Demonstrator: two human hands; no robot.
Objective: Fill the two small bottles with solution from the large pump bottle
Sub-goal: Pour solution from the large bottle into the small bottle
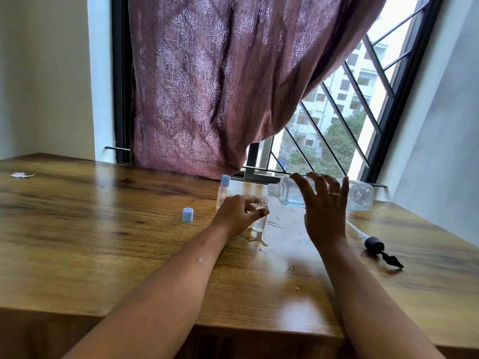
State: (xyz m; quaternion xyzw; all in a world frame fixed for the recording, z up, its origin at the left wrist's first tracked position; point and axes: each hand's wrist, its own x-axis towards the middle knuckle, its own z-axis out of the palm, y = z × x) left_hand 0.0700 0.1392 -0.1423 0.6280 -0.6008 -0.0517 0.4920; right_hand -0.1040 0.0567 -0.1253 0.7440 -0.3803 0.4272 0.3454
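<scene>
Spill glistening on the wooden counter (103,229). Pouring step: left hand (237,212) pinches the small uncapped clear bottle (260,218) upright, while right hand (324,216) grips the large clear bottle of blue solution (283,190), tipped onto its mouth. Behind stands the blue-capped small bottle (223,191). Next, I'd say: slower tilt, truer aim.

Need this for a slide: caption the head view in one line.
Right hand tips the open large bottle over the small bottle held by the left hand, spilled liquid on the table.
</scene>
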